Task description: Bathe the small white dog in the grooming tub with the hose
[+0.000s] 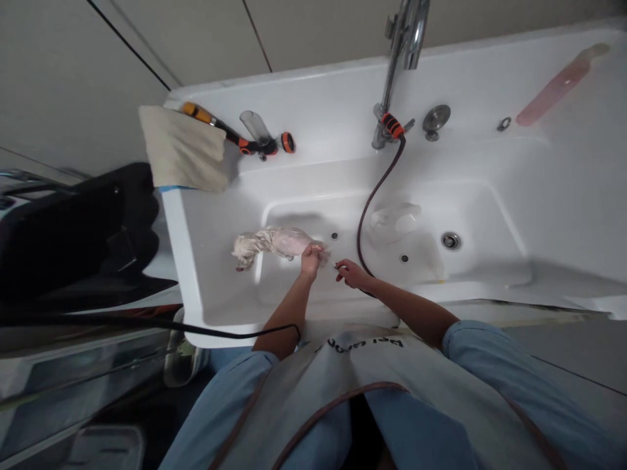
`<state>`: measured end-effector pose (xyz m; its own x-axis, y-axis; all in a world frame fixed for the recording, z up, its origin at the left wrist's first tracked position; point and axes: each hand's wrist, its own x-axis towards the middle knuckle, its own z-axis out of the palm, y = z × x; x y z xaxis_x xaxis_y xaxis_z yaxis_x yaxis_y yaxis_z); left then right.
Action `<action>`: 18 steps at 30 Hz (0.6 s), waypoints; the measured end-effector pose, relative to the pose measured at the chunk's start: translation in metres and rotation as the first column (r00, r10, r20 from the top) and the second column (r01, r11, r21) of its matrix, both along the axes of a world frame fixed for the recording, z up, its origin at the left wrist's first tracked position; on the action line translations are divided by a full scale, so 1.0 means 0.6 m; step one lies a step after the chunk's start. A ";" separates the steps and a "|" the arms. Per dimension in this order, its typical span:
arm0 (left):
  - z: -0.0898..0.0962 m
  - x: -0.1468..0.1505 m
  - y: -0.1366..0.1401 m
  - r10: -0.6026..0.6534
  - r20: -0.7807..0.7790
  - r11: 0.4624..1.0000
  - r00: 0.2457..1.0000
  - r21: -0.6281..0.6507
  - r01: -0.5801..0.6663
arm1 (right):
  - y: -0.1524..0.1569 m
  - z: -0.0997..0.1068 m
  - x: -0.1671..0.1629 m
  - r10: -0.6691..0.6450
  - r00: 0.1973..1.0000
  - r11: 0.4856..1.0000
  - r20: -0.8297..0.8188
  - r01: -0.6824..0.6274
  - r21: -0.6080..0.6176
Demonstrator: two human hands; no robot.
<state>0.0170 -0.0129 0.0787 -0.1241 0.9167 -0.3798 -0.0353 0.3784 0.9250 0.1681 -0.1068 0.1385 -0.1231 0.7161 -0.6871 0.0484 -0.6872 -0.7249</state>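
Note:
A small wet white dog (272, 243) stands in the left part of a white tub (206, 261), head toward the left. My left hand (311, 258) grips its rear end. Just right of it, my right hand (350, 273) is closed around the end of a dark hose (372, 196) that runs up to the faucet (404, 46). The hose end itself is hidden behind my fingers. I wear blue sleeves and a light apron.
A beige towel (183, 149) hangs over the tub's back left corner, next to an orange and black spray nozzle (255, 140). A pink bottle (558, 85) lies at the back right. The drain (450, 240) and a clear plastic object (394, 219) sit in the basin. A black cable (147, 323) crosses the front left.

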 end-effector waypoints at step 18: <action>0.013 0.031 0.034 -0.119 -0.036 0.991 0.992 0.060 0.121 | 0.000 -0.023 -0.005 0.024 0.998 0.998 0.063 -0.020 -0.055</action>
<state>0.0356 0.0077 0.0868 -0.0229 0.9472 -0.3198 0.0376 0.3205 0.9465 0.1651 -0.1066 0.1250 -0.0929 0.6753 -0.7317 0.1089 -0.7236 -0.6816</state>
